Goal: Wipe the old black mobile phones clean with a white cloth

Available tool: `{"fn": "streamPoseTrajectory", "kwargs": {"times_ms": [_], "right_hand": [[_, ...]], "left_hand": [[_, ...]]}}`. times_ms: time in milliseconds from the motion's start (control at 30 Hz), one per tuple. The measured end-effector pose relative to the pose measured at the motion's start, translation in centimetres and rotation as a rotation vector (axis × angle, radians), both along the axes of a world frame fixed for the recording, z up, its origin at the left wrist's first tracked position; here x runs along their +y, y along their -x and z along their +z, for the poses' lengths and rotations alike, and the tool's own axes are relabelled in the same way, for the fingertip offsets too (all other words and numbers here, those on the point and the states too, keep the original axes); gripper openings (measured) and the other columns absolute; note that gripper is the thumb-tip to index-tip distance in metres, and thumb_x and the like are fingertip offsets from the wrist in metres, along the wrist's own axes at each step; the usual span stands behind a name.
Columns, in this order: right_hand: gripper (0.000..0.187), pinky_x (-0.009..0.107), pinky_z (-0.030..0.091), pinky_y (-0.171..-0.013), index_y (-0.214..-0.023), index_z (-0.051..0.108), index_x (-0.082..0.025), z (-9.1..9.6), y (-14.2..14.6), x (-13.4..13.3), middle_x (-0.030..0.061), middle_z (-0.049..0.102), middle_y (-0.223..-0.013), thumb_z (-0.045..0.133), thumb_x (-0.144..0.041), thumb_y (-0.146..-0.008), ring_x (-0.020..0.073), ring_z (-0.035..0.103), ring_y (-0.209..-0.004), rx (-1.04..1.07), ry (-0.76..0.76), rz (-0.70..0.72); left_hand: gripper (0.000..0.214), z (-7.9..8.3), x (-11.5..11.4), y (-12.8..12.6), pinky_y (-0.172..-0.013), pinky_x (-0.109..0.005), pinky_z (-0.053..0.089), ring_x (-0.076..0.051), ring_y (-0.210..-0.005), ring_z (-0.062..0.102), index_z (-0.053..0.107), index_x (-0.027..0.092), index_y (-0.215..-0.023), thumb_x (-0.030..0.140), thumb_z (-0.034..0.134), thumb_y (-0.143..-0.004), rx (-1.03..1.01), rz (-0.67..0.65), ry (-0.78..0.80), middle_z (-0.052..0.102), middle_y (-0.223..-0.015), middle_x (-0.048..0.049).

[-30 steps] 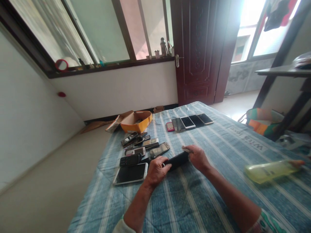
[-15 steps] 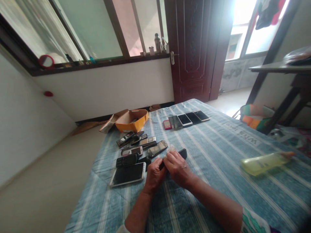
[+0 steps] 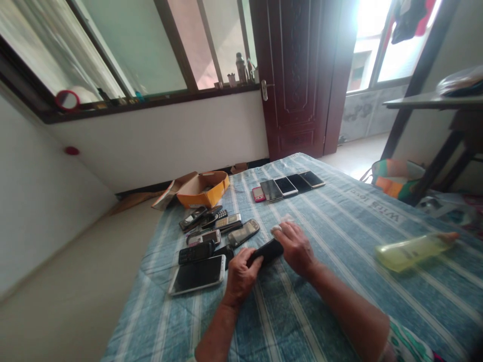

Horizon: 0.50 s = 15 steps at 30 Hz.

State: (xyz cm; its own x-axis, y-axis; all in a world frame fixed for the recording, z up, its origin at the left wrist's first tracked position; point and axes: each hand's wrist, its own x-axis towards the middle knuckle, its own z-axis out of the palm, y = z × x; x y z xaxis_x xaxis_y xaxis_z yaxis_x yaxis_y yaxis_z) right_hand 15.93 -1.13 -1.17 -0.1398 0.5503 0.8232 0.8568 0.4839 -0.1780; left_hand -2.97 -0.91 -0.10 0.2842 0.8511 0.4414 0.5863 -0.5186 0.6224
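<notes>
A black phone (image 3: 265, 252) lies on the blue striped tablecloth (image 3: 332, 211) between my hands. My left hand (image 3: 241, 275) is closed round its near left end. My right hand (image 3: 296, 247) presses a small white wad (image 3: 278, 226) under its fingers against the phone's far right end. Just left of my left hand lies a large white-edged smartphone (image 3: 196, 274), and beyond it a heap of several old keypad phones (image 3: 215, 226).
A row of several smartphones (image 3: 287, 186) lies at the table's far side. An open orange cardboard box (image 3: 204, 189) sits at the far left corner. A bottle of yellow liquid (image 3: 413, 250) lies on its side to the right. A dark wooden door (image 3: 298, 75) stands behind.
My right hand slid along the black phone toward my left hand, then back out to the phone's right end. My left hand kept its hold. The camera shifted slightly.
</notes>
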Motion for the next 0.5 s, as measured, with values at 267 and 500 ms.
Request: {"fn": "streamPoseTrajectory", "kwargs": {"times_ms": [267, 500], "right_hand": [[0.027, 0.041, 0.043, -0.096, -0.103, 0.066, -0.015, 0.2, 2.2, -1.1, 0.0104, 0.062, -0.094, 0.039, -0.016, -0.095, 0.0233, 0.053, -0.101, -0.074, -0.030, 0.153], [0.029, 0.040, 0.043, -0.095, -0.101, 0.067, -0.017, 0.1, 0.3, -0.5, 0.0103, 0.061, -0.093, 0.038, -0.016, -0.095, 0.0228, 0.053, -0.100, -0.050, 0.013, 0.038]], "left_hand": [[0.013, 0.0, -0.1, -0.1, -0.066, -0.026, 0.049, -0.016, -0.068, 0.061, 0.064, 0.017, -0.078, 0.025, 0.056, -0.085, -0.017, -0.045, -0.034, 0.062, -0.072, -0.0019], [0.009, -0.1, -0.3, -0.5, -0.067, -0.027, 0.049, -0.016, -0.070, 0.061, 0.065, 0.017, -0.079, 0.022, 0.058, -0.082, -0.006, -0.030, -0.047, 0.063, -0.075, -0.0026]]}}
